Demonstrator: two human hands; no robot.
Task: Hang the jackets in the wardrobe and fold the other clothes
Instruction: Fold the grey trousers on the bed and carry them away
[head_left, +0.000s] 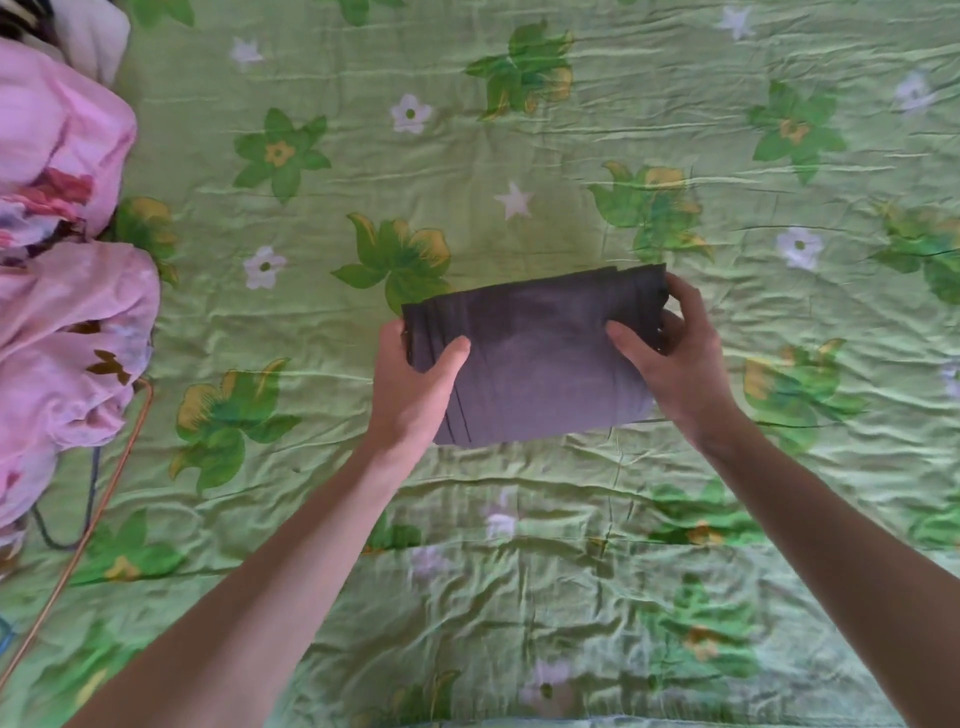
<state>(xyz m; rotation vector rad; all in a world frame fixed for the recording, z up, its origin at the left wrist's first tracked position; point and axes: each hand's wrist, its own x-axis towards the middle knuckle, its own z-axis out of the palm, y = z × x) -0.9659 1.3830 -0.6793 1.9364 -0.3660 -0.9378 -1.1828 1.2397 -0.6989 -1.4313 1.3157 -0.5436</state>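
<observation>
Both hands — left hand (415, 384), right hand (670, 353) — apparently grip folded garment (535, 358).

Folded garment (535, 358) mid-bedspread (519, 156) — pillows (67, 291) left.

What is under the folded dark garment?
The green floral bedspread shows all around the folded dark garment, gripped by the left hand and right hand. Anything directly beneath is covered.

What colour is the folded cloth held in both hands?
Dark grey folded cloth, plain, best seen in the head view.
</observation>
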